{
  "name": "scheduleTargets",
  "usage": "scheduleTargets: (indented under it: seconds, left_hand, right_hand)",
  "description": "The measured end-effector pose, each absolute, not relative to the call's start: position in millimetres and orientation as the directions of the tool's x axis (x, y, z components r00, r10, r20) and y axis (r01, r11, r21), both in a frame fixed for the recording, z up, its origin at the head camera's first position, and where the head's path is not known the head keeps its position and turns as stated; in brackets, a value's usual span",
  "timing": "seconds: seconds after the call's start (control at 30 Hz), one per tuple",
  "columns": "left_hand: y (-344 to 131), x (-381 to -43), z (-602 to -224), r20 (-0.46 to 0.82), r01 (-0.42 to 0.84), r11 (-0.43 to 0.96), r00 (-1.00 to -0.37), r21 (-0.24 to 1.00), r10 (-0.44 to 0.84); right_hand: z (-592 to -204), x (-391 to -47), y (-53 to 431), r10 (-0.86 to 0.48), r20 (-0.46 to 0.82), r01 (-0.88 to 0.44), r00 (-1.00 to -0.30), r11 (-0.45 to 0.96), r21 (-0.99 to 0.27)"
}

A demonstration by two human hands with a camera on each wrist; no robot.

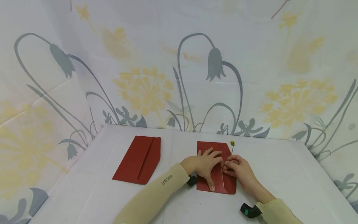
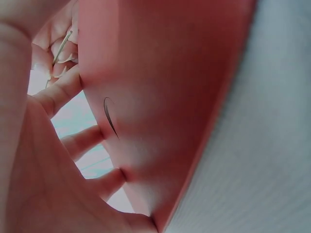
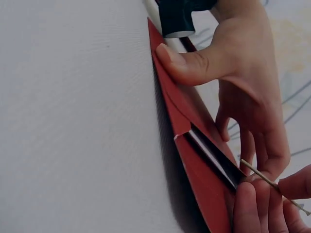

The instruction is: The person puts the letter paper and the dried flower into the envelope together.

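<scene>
My left hand (image 1: 207, 165) rests on a red envelope (image 1: 205, 146) with its fingers spread, the thumb near the lower edge. In the right wrist view, the envelope's mouth (image 3: 211, 153) gapes a little beside the left hand's fingers. My right hand (image 1: 241, 172) pinches the thin stem (image 3: 260, 173) of a small flower. Its yellow head (image 1: 232, 143) points up, past the envelope's upper right corner. The stem's lower end lies close to the envelope's mouth; whether it is inside cannot be told. In the left wrist view, the envelope's face (image 2: 160, 97) shows a small dark curved mark.
A second red envelope (image 1: 134, 158) lies to the left on the white tabletop (image 1: 179, 208). Dark wrist-camera housings (image 1: 250, 211) sit at both wrists. Behind the table hangs a flower-patterned cloth (image 1: 195, 93).
</scene>
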State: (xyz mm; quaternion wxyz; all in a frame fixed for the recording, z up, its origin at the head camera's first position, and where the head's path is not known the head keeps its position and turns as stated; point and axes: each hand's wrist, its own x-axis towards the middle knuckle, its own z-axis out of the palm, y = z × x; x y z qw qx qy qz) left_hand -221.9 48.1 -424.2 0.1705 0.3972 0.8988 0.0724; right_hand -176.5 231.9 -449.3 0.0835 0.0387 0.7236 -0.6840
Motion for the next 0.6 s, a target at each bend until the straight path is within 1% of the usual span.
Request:
scheduleTargets:
  seconds: [0.3, 0.6]
  left_hand:
    - [46.3, -221.2, -427.1, -0.242, 0.697, 0.667, -0.622, 0.264, 0.745]
    - [44.6, -222.2, -428.1, -0.211, 0.705, 0.649, -0.615, 0.284, 0.76]
  right_hand:
    - [-453.8, -177.8, 232.4, -0.053, -0.172, 0.17, -0.984, 0.038, -0.985]
    - [-448.6, -176.9, 233.1, -0.018, -0.189, 0.188, -0.982, 0.056, -0.981]
